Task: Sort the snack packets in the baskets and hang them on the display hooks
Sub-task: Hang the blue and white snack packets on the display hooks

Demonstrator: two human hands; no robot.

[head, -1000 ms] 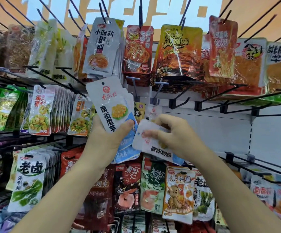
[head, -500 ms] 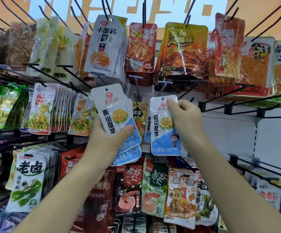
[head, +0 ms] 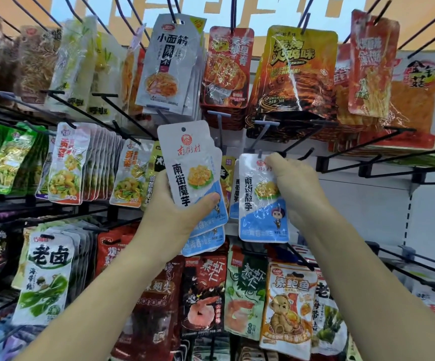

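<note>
My left hand (head: 177,212) grips a fanned stack of white-and-blue snack packets (head: 190,162), thumb across the front one, held upright in front of the display. My right hand (head: 292,186) pinches the top corner of a single matching white-and-blue packet (head: 259,201) and holds it upright, its top edge right at a black display hook (head: 280,153). The fingers hide the packet's hanging hole, so whether it is on the hook cannot be told. Another packet of the same kind hangs just behind it.
Black hooks full of hanging snack packets fill the wall: a white noodle packet (head: 167,66) and red and yellow packets (head: 297,69) above, shrimp and bear packets (head: 286,308) below. Bare hooks (head: 362,149) jut out at the right over a white back panel (head: 367,212).
My right hand turned the single packet from lying sideways to upright, then raised it to the hook. My left hand kept its stack, lifting it slightly.
</note>
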